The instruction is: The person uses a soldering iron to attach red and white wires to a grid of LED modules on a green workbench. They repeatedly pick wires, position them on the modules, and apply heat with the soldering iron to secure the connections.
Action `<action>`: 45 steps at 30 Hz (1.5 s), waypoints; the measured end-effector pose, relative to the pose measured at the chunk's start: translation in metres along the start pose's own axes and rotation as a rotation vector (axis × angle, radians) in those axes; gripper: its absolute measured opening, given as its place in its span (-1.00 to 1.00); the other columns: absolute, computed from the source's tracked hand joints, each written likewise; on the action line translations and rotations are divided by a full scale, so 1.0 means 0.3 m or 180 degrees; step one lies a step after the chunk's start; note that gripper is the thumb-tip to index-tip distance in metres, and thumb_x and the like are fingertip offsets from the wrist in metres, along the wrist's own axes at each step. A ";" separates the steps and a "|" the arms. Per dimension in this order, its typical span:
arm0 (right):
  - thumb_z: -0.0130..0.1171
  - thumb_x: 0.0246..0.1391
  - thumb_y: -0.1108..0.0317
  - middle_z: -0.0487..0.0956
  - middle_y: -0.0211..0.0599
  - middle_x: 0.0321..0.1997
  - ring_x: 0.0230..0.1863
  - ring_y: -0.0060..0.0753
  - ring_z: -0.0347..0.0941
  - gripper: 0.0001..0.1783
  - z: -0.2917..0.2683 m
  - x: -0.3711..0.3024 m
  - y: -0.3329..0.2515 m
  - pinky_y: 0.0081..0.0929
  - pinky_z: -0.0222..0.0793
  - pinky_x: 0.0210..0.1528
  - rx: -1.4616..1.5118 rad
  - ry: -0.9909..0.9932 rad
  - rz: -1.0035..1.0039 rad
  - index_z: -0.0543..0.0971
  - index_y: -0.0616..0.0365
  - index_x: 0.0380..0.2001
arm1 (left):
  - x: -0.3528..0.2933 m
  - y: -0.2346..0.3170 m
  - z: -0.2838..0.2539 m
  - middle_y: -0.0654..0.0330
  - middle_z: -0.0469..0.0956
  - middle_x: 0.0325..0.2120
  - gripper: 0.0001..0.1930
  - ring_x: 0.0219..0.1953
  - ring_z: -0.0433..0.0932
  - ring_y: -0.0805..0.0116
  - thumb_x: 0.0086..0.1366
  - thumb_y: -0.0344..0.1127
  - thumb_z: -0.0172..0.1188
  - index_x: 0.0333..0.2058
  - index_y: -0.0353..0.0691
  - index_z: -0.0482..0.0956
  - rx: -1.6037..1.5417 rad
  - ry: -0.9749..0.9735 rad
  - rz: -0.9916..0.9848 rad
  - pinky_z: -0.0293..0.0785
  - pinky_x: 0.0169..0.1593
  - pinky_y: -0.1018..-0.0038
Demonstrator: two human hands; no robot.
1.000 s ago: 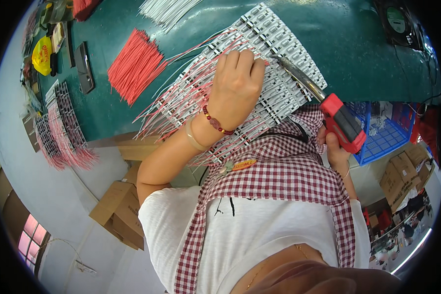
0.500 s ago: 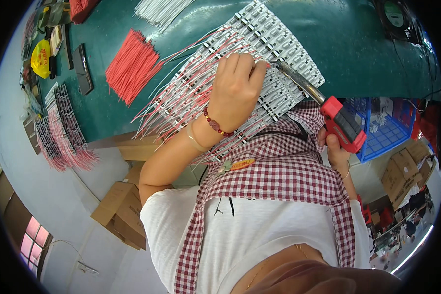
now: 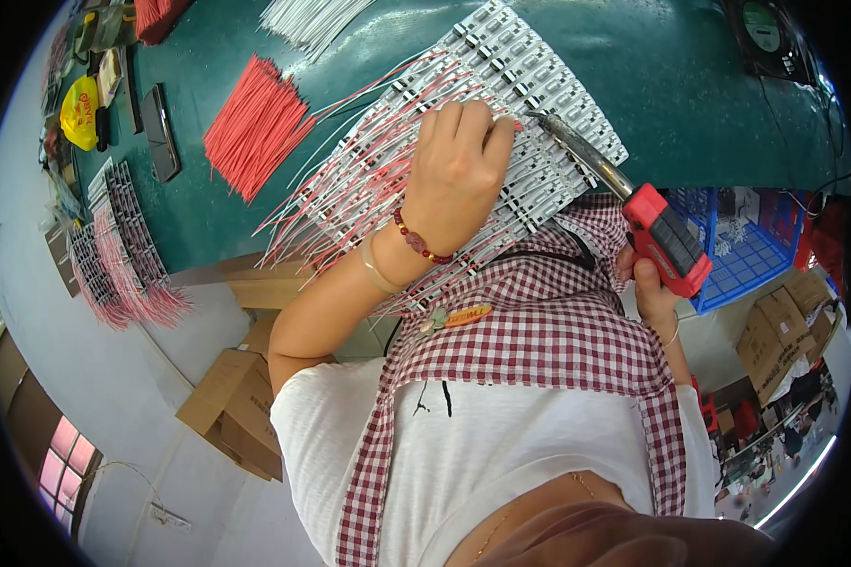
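1. Fingers [image 3: 473, 115] of the left hand [image 3: 456, 175] bend down onto the work, close together; their tips are mostly hidden, so I cannot tell whether they pinch a wire. Those of the right hand [image 3: 654, 295] are wrapped around the handle of a red-and-black soldering iron [image 3: 667, 241].
2. At the far left of the counter [image 3: 700, 123] lies a yellow packet [image 3: 79, 113]; nearer, at the left edge, wired strips [image 3: 118, 241] let pinkish wires hang toward the near side.
3. Just right of the packet rests a dark phone [image 3: 162, 132].
4. Next comes a bundle of red wires [image 3: 255, 128], with a bundle of white wires [image 3: 314, 24] to its right and farther off.
5. In the middle, a panel of grey modules [image 3: 529, 71] sits slanted, partly over the near edge of the counter. Loose red and white wires [image 3: 350, 180] trail across its left part, under the left hand.
6. Right of that hand, the metal tip of the iron points far and left, over the panel and just beside the thumb; contact there is unclear.
7. Farther right, a blue crate [image 3: 738, 274] stands below the counter's near edge.
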State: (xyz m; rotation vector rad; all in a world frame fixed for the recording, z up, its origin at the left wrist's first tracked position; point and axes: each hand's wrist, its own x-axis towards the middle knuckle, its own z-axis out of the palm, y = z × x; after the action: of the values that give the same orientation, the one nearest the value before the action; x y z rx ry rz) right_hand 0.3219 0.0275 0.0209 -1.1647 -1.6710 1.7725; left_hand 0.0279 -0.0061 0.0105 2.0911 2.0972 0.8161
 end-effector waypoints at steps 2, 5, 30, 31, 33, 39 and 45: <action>0.17 0.15 0.30 0.53 -0.40 -0.37 -0.34 -0.56 0.41 -0.76 -0.001 0.000 0.000 -0.53 0.36 -0.26 0.0013 0.0005 0.0033 0.53 0.27 -0.22 | -0.001 0.001 -0.006 0.19 0.34 -0.47 -0.76 -0.36 0.38 0.26 0.00 -0.50 0.14 -0.28 -0.27 0.59 0.0037 -0.0033 0.0010 0.29 -0.27 0.38; 0.18 0.13 0.34 0.54 -0.39 -0.35 -0.33 -0.54 0.43 -0.76 -0.005 -0.004 0.011 -0.50 0.37 -0.25 -0.0052 0.0026 0.0118 0.53 0.27 -0.20 | -0.009 0.000 -0.004 0.19 0.35 -0.47 -0.75 -0.36 0.37 0.25 0.00 -0.50 0.14 -0.27 -0.29 0.58 0.0047 -0.0025 0.0031 0.30 -0.26 0.38; 0.18 0.14 0.17 0.48 -0.39 -0.49 -0.46 -0.55 0.36 -0.68 0.009 -0.016 -0.003 -0.53 0.29 -0.39 0.0087 0.0131 -0.0047 0.51 0.28 -0.32 | -0.007 0.005 0.003 0.22 0.34 -0.50 -0.76 -0.41 0.35 0.27 -0.02 -0.51 0.15 -0.30 -0.26 0.59 0.0134 0.0172 0.0129 0.27 -0.31 0.38; 0.18 0.14 0.16 0.48 -0.39 -0.49 -0.46 -0.54 0.36 -0.68 0.009 -0.019 -0.001 -0.53 0.29 -0.38 0.0110 0.0134 -0.0032 0.51 0.27 -0.32 | -0.008 0.007 0.002 0.21 0.34 -0.51 -0.76 -0.42 0.35 0.27 -0.02 -0.51 0.15 -0.30 -0.26 0.59 0.0099 0.0232 0.0174 0.26 -0.32 0.38; 0.17 0.14 0.15 0.48 -0.38 -0.48 -0.45 -0.54 0.36 -0.67 0.009 -0.025 0.005 -0.53 0.29 -0.38 0.0156 0.0140 -0.0003 0.51 0.26 -0.33 | -0.014 0.023 0.006 0.21 0.33 -0.51 -0.76 -0.42 0.34 0.27 -0.02 -0.51 0.15 -0.30 -0.27 0.59 0.0003 0.0196 0.0204 0.26 -0.32 0.39; 0.21 0.12 0.21 0.53 -0.34 -0.31 -0.30 -0.49 0.44 -0.67 -0.012 -0.056 0.065 -0.50 0.37 -0.22 -0.0115 0.0143 0.0068 0.53 0.28 -0.20 | -0.019 0.027 0.019 0.21 0.32 -0.52 -0.77 -0.43 0.34 0.28 -0.02 -0.50 0.16 -0.30 -0.27 0.59 -0.0024 0.0110 0.0131 0.27 -0.33 0.40; 0.24 0.10 0.21 0.55 -0.33 -0.26 -0.25 -0.49 0.47 -0.64 -0.034 -0.059 0.095 -0.48 0.39 -0.19 -0.0384 -0.0029 0.0076 0.54 0.28 -0.16 | -0.023 0.031 0.016 0.21 0.31 -0.52 -0.79 -0.43 0.33 0.29 0.00 -0.50 0.18 -0.31 -0.26 0.60 0.0035 0.0060 0.0094 0.28 -0.32 0.40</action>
State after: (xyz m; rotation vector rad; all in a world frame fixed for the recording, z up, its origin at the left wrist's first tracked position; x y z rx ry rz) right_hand 0.3462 0.0147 -0.0006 -1.2344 -1.7980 1.7140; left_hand 0.0387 -0.0116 0.0080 2.1331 2.0897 0.8330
